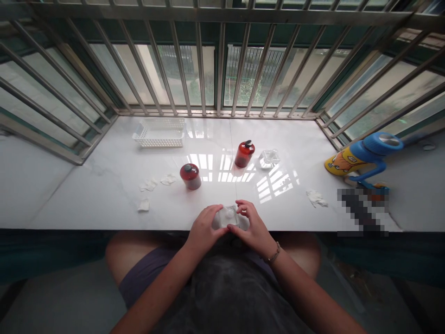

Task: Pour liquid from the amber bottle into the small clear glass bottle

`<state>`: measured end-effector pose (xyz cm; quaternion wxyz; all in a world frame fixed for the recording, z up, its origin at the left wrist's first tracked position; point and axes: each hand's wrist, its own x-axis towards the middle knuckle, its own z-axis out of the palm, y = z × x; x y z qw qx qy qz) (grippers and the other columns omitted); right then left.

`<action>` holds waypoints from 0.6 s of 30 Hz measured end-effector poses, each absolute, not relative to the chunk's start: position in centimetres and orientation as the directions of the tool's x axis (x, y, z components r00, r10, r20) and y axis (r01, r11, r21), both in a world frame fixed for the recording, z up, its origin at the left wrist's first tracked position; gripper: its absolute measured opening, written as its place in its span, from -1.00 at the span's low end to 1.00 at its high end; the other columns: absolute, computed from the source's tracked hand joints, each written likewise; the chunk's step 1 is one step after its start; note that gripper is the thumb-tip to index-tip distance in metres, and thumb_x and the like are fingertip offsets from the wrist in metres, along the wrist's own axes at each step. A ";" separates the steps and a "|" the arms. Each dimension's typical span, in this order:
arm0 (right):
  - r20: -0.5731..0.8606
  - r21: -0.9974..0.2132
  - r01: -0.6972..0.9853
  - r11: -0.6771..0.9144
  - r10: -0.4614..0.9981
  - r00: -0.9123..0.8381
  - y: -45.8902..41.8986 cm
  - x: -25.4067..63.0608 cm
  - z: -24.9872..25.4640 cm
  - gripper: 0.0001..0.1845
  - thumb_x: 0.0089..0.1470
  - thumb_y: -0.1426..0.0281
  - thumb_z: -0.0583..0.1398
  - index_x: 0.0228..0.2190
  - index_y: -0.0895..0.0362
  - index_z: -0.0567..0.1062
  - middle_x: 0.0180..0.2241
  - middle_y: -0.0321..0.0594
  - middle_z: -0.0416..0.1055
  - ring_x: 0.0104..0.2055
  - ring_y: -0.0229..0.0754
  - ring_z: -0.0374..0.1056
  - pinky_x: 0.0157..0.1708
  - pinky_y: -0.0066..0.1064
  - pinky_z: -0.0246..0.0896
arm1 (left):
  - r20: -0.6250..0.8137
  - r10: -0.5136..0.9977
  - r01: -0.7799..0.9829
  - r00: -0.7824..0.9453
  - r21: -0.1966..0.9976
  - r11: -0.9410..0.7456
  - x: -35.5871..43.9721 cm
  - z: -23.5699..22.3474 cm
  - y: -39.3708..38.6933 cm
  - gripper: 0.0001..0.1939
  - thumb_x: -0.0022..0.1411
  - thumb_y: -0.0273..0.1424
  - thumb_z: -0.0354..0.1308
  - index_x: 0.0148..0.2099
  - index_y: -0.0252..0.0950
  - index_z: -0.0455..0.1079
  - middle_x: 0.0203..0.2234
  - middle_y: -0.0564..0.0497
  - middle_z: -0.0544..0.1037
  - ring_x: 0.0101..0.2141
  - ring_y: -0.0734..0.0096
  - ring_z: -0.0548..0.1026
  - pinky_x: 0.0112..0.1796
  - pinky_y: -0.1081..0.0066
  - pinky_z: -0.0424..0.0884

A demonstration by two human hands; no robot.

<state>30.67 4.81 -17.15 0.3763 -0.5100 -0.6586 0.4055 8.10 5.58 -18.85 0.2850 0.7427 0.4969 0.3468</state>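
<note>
Both my hands hold a small clear container [229, 216] at the near edge of the white marble sill [114, 176]. My left hand [203, 228] wraps its left side with curled fingers. My right hand [251, 226] grips its right side, fingertips on top. Farther out stand two red-brown bottles with black tops: a short one [190, 176] to the left and a taller one [244, 153] at the middle. A second clear container [269, 158] sits just right of the taller bottle.
A white plastic basket [160, 133] stands at the back left. Crumpled white tissue pieces [150, 185] lie on the left, another piece [316, 198] on the right. A blue and yellow water bottle [363, 156] lies at the right edge. Metal window bars [222, 69] enclose the sill.
</note>
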 end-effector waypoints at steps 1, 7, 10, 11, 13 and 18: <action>0.081 -0.915 0.370 0.161 0.972 -0.222 4.8 30.7 -17.1 -0.47 0.19 0.18 0.42 0.11 -0.03 0.40 0.32 -0.01 0.24 0.41 0.12 0.21 0.31 0.06 0.33 | 0.234 0.935 0.540 0.268 0.767 -0.347 8.1 -18.8 5.6 -0.38 0.19 -0.45 0.48 0.26 -0.16 0.42 0.15 -0.13 0.60 0.16 0.03 0.58 0.22 -0.01 0.55; 0.083 -0.914 0.375 0.157 0.975 -0.206 4.9 30.7 -17.1 -0.60 0.15 0.19 0.44 -0.17 0.01 0.37 0.26 0.00 0.30 0.37 0.15 0.26 0.36 0.13 0.26 | 0.230 0.933 0.546 0.276 0.762 -0.349 8.0 -18.8 5.7 -0.37 0.20 -0.44 0.47 0.28 -0.16 0.41 0.16 -0.13 0.60 0.17 0.02 0.58 0.22 -0.02 0.54; 0.079 -0.921 0.363 0.142 0.980 -0.183 4.8 30.7 -17.1 -0.55 0.14 0.17 0.45 -0.11 0.00 0.36 0.26 0.01 0.29 0.36 0.14 0.27 0.29 0.10 0.36 | 0.225 0.933 0.547 0.280 0.762 -0.347 8.0 -18.8 5.6 -0.38 0.22 -0.43 0.46 0.29 -0.15 0.41 0.16 -0.13 0.60 0.17 0.01 0.57 0.23 -0.05 0.54; 0.074 -0.921 0.362 0.144 0.977 -0.202 4.8 30.6 -17.1 -0.50 0.16 0.16 0.44 0.00 -0.01 0.38 0.30 0.02 0.25 0.39 0.14 0.24 0.29 0.08 0.37 | 0.225 0.933 0.547 0.282 0.761 -0.349 8.0 -18.8 5.7 -0.38 0.22 -0.43 0.46 0.29 -0.15 0.41 0.16 -0.14 0.60 0.17 0.01 0.57 0.23 -0.05 0.54; 0.057 -0.919 0.365 0.149 0.967 -0.249 4.7 30.6 -16.9 -0.37 0.18 0.15 0.43 0.17 -0.03 0.37 0.37 0.04 0.17 0.45 0.15 0.17 0.30 0.07 0.37 | 0.224 0.933 0.547 0.282 0.761 -0.348 8.0 -18.7 5.7 -0.36 0.21 -0.41 0.48 0.29 -0.15 0.41 0.16 -0.14 0.60 0.17 0.00 0.57 0.23 -0.05 0.54; 0.046 -0.933 0.342 0.111 0.980 -0.192 4.6 30.5 -17.3 -0.52 0.12 0.19 0.46 -0.19 0.00 0.28 0.32 0.03 0.25 0.39 0.14 0.26 0.32 0.11 0.32 | 0.216 0.934 0.545 0.284 0.765 -0.343 8.0 -18.6 5.7 -0.36 0.19 -0.44 0.50 0.28 -0.17 0.41 0.15 -0.13 0.60 0.16 0.02 0.57 0.23 -0.02 0.54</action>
